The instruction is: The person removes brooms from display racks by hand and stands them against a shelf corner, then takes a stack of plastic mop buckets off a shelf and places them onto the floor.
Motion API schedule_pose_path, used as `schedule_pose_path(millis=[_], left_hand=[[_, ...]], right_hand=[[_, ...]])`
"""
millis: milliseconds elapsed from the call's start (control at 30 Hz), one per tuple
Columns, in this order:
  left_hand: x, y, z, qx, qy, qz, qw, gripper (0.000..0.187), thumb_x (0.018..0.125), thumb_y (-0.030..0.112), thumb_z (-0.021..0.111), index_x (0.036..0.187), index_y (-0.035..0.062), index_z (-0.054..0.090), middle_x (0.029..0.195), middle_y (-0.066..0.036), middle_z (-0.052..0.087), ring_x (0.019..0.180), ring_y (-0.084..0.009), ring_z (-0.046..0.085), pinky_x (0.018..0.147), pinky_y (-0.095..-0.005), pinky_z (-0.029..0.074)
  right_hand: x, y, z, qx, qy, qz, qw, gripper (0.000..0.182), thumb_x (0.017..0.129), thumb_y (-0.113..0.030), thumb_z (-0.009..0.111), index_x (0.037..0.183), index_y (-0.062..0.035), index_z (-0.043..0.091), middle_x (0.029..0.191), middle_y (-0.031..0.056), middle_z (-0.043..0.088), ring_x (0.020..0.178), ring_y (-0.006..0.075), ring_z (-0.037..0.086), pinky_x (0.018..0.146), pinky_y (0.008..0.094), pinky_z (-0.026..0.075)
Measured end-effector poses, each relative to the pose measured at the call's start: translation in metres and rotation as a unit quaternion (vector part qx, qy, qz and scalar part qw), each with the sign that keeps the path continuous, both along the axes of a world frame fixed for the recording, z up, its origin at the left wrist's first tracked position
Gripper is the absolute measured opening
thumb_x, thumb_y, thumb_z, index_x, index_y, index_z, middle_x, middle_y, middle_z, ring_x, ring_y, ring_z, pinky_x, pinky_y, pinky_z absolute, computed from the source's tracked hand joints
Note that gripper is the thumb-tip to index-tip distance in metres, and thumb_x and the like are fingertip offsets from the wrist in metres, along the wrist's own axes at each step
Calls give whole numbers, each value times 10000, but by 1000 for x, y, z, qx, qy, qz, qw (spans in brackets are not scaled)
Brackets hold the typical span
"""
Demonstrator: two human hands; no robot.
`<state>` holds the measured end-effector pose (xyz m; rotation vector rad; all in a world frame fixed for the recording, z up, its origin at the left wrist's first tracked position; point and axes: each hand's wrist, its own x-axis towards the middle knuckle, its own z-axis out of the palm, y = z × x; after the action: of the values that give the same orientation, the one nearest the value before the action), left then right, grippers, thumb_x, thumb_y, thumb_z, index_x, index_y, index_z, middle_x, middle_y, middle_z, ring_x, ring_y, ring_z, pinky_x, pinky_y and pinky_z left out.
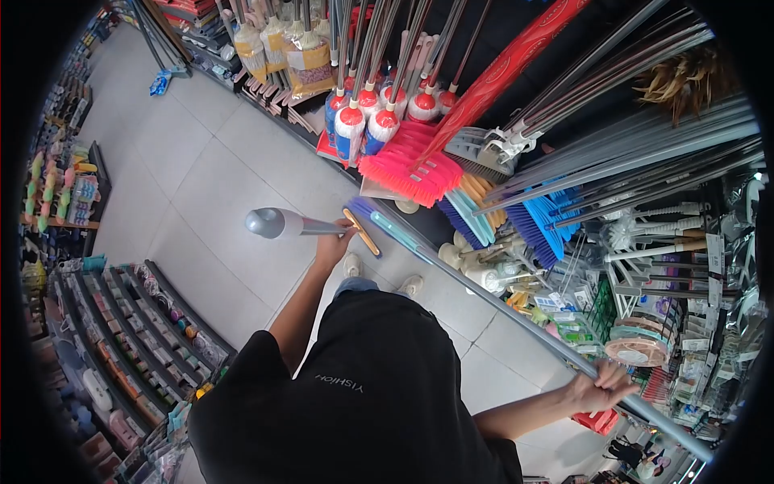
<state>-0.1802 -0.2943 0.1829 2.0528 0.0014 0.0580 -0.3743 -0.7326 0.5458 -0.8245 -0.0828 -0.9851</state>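
My left hand [334, 242] is closed on a short grey handle with a rounded end [270, 223], held out over the tiled floor. A narrow orange bar [362, 232] sits just right of that hand. My right hand [601, 389] grips a long grey pole [492, 302] with a teal section. The pole slants up-left toward purple bristles [360, 207] near the orange bar. Whether the short handle and the long pole join is hidden by my left hand. My shoes [411, 284] show just beyond my black shirt.
A rack at the right holds many brooms and mops: a pink broom head [407, 169], blue brush heads [544, 222], red-and-white mop heads [379, 121]. Low shelves of small goods [145, 323] line the left. A tiled aisle [185, 161] runs between them.
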Motion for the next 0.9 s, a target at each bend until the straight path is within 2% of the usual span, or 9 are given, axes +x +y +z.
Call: schedule_pose_path(millis=[67, 133, 267, 333, 433, 567, 733, 800, 900], left_hand=[[1, 2, 3, 0, 7, 4, 1000, 222, 833, 189, 679, 942, -1, 641, 799, -119, 652, 730, -197, 606, 656, -329, 467], [1, 5, 9, 7, 23, 7, 1000, 216, 830, 186, 682, 924, -4, 646, 788, -123, 649, 721, -194, 601, 656, -326, 466], [10, 13, 4, 4, -11, 1, 1000, 222, 852, 211, 659, 857, -11, 661, 725, -117, 640, 686, -183, 599, 634, -321, 460], [16, 17, 13, 11, 0, 8, 1000, 240, 867, 225, 641, 827, -11, 667, 689, -108, 633, 669, -176, 598, 616, -314, 457], [23, 22, 49, -55, 45, 28, 997, 271, 848, 258, 661, 789, -6, 669, 660, -107, 643, 623, -180, 622, 587, -307, 467], [30, 28, 68, -151, 43, 48, 986, 317, 868, 272, 641, 747, -21, 649, 613, -68, 622, 576, -131, 590, 553, -277, 454], [18, 42, 103, -199, 50, 47, 978, 328, 868, 272, 649, 701, -9, 626, 594, -42, 595, 548, -109, 556, 534, -266, 440], [8, 48, 113, -145, 57, 44, 987, 322, 868, 269, 651, 693, 0, 622, 590, -37, 588, 541, -102, 533, 533, -267, 432], [-13, 47, 116, -131, 24, 46, 990, 334, 894, 276, 616, 684, 16, 615, 556, -11, 510, 520, -89, 451, 498, -269, 362]], right_hand=[[23, 26, -11, -18, 39, -5, 999, 439, 970, -337, 473, 604, -134, 340, 539, -21, 262, 456, 98, 242, 442, 240, 229], [48, 60, -22, -38, 92, -76, 992, 425, 958, -330, 503, 613, -135, 350, 537, -21, 269, 459, 98, 255, 454, 248, 236], [90, 112, -64, -109, 192, -138, 965, 401, 950, -321, 517, 627, -122, 386, 544, -19, 333, 478, 101, 314, 508, 272, 318], [108, 137, -83, -110, 225, -123, 960, 414, 955, -300, 517, 615, -133, 352, 558, -29, 292, 500, 105, 291, 556, 283, 360], [125, 160, -105, -115, 274, -89, 951, 433, 968, -307, 490, 604, -127, 340, 558, -17, 291, 517, 119, 314, 599, 301, 386], [135, 171, -140, -149, 355, -33, 922, 461, 984, -293, 459, 578, -111, 337, 554, -1, 308, 536, 127, 328, 672, 359, 423], [133, 193, -169, -199, 415, 50, 886, 445, 976, -292, 476, 597, -65, 419, 556, 21, 392, 555, 135, 411, 664, 334, 440], [133, 202, -173, -248, 448, 64, 857, 460, 978, -308, 472, 591, -66, 418, 551, 28, 397, 556, 140, 415, 637, 333, 431], [129, 207, -171, -250, 420, 132, 863, 433, 954, -279, 525, 602, -38, 455, 573, 33, 447, 576, 127, 465, 629, 299, 437]])
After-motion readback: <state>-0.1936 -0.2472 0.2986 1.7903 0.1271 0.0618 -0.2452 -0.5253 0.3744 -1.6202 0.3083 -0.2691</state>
